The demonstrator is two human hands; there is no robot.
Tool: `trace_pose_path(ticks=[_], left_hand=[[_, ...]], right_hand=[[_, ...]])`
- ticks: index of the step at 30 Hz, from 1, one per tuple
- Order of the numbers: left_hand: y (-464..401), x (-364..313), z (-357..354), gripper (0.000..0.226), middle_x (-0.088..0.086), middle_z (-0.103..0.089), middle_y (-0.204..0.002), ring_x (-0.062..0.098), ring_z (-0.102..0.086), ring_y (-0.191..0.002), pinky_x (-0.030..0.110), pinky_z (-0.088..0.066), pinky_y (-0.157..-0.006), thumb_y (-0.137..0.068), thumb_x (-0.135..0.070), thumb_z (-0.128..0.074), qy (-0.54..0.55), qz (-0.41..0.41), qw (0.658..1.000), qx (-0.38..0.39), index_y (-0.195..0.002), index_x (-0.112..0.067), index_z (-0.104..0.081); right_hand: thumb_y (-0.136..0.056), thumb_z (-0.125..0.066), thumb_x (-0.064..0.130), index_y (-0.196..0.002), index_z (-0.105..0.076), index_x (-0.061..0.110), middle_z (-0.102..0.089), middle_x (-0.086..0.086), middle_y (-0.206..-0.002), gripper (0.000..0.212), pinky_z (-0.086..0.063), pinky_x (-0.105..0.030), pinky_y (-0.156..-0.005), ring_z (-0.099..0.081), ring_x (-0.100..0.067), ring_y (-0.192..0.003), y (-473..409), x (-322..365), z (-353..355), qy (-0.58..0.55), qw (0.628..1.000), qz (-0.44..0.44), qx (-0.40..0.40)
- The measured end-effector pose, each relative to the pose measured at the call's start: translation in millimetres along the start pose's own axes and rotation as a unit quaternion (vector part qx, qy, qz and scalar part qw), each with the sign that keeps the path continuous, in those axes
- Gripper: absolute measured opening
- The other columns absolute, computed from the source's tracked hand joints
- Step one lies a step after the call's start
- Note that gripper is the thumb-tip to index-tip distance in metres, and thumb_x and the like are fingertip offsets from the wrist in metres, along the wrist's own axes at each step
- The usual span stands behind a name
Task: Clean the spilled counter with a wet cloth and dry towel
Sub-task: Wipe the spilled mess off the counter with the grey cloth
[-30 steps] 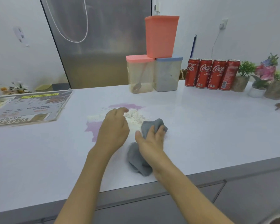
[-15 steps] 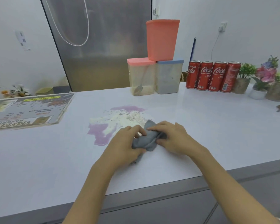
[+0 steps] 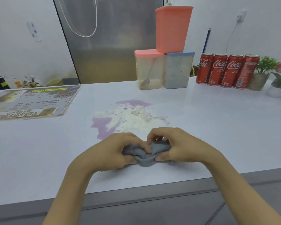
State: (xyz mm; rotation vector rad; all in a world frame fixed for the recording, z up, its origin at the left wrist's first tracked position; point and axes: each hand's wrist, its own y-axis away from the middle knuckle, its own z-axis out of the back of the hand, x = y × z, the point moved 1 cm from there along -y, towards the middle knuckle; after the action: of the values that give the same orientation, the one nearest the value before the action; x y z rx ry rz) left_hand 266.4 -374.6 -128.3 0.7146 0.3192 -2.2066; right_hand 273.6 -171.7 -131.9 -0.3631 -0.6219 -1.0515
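A person is standing at a white table, and both bare hands are working a small grey cloth close to the table's near edge, about midway along it. The left hand is grasping the cloth's left side, its grip curled round the bunched fabric. The right hand is pinching the right side between thumb and bent fingers. The cloth is lying crumpled between them, resting on the table.

Just beyond the hands, toward the middle of the table, a spill is spreading: a heap of white powder lying over patches of purple liquid. It is looking untouched, so the wiping itself is not yet under way. Judging by this, the person is gathering or folding the cloth into a pad, the preparing step before the wet wipe.

The next move is likely calling for pushing the cloth forward onto the spill and sweeping the powder inward, so it is not scattering toward the table's far edge.

Along that far edge, storage boxes, four red cans and small potted plants are standing. A printed menu is lying near the left edge.
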Motion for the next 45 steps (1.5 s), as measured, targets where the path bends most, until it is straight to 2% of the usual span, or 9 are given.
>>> trace_pose_path(ticks=[5,9,12,16,20,26,36,41,45], left_hand=[[-31,5,-7,0.039,-0.007,-0.057,-0.085,0.007,-0.051,-0.073,0.016,-0.043,-0.058,-0.077,0.004,-0.058,-0.055,0.085,0.986,-0.13,-0.086,-0.032,-0.069],[-65,15,1,0.025,-0.013,-0.05,-0.067,0.016,-0.05,-0.073,0.022,-0.041,-0.06,-0.074,0.001,-0.06,-0.081,0.133,0.968,-0.195,-0.083,-0.021,-0.067],[-68,11,8,0.029,-0.013,-0.051,-0.066,0.016,-0.051,-0.073,0.024,-0.04,-0.06,-0.073,0.001,-0.059,-0.13,0.123,0.963,-0.202,-0.079,-0.027,-0.066],[-38,-2,7,0.034,-0.005,-0.062,-0.084,0.006,-0.053,-0.072,0.015,-0.042,-0.06,-0.073,0.004,-0.058,-0.05,0.097,0.979,-0.172,-0.083,-0.026,-0.07],[-34,-4,-10,0.019,-0.009,-0.06,-0.087,0.008,-0.055,-0.078,0.018,-0.045,-0.067,-0.08,-0.014,-0.065,-0.052,0.127,0.983,-0.125,-0.092,-0.027,-0.067],[-66,9,1,0.021,-0.013,-0.051,-0.068,0.015,-0.05,-0.073,0.023,-0.038,-0.061,-0.076,-0.005,-0.065,-0.085,0.164,0.964,-0.19,-0.079,-0.025,-0.062],[-59,-4,-8,0.018,-0.013,-0.05,-0.066,0.0,-0.044,-0.061,0.016,-0.031,-0.05,-0.078,-0.008,-0.065,-0.063,0.149,0.973,-0.165,-0.083,-0.025,-0.064],[-74,1,-2,0.012,-0.013,-0.048,-0.066,0.015,-0.047,-0.073,0.023,-0.035,-0.056,-0.077,-0.013,-0.067,-0.086,0.158,0.957,-0.229,-0.084,-0.021,-0.065],[-60,-5,-2,0.031,-0.009,-0.057,-0.074,0.017,-0.051,-0.075,0.028,-0.045,-0.064,-0.074,0.002,-0.056,-0.097,0.131,0.961,-0.224,-0.086,-0.023,-0.069]], right_hand=[[-0.065,-0.082,0.015,-0.084,-0.069,0.024,-0.065,0.008,-0.089,0.025,-0.044,-0.017,-0.068,-0.057,-0.008,-0.079,-30,-15,-4,-0.038,0.992,-0.029,-0.12],[-0.074,-0.075,0.019,-0.098,-0.064,0.019,-0.059,0.0,-0.099,0.026,-0.043,-0.03,-0.082,-0.053,-0.016,-0.09,-62,-16,-12,0.022,0.979,-0.045,-0.198],[-0.076,-0.073,0.017,-0.1,-0.063,0.018,-0.058,-0.001,-0.102,0.026,-0.046,-0.038,-0.085,-0.053,-0.02,-0.095,-63,-10,-4,0.056,0.978,-0.039,-0.197],[-0.071,-0.076,0.014,-0.091,-0.065,0.023,-0.058,0.006,-0.092,0.024,-0.045,-0.022,-0.073,-0.052,-0.011,-0.084,-36,-6,6,0.016,0.988,-0.006,-0.152],[-0.072,-0.074,0.015,-0.094,-0.06,0.027,-0.058,0.008,-0.095,0.029,-0.045,-0.034,-0.085,-0.054,-0.015,-0.088,-40,-14,-6,0.004,0.996,-0.029,-0.09],[-0.083,-0.065,0.022,-0.114,-0.056,0.024,-0.055,-0.001,-0.11,0.032,-0.035,-0.036,-0.088,-0.051,-0.024,-0.105,-68,-13,-12,0.098,0.977,-0.063,-0.181],[-0.083,-0.063,0.021,-0.114,-0.054,0.03,-0.055,0.002,-0.111,0.033,-0.029,-0.034,-0.082,-0.049,-0.021,-0.108,-48,-20,-5,0.098,0.983,-0.065,-0.138],[-0.089,-0.058,0.023,-0.12,-0.05,0.03,-0.051,-0.001,-0.111,0.034,-0.029,-0.038,-0.085,-0.049,-0.025,-0.108,-63,-20,-5,0.12,0.973,-0.085,-0.178],[-0.082,-0.064,0.018,-0.112,-0.059,0.028,-0.049,0.001,-0.098,0.032,-0.039,-0.03,-0.079,-0.053,-0.023,-0.101,-48,-16,10,0.087,0.982,-0.041,-0.164]])
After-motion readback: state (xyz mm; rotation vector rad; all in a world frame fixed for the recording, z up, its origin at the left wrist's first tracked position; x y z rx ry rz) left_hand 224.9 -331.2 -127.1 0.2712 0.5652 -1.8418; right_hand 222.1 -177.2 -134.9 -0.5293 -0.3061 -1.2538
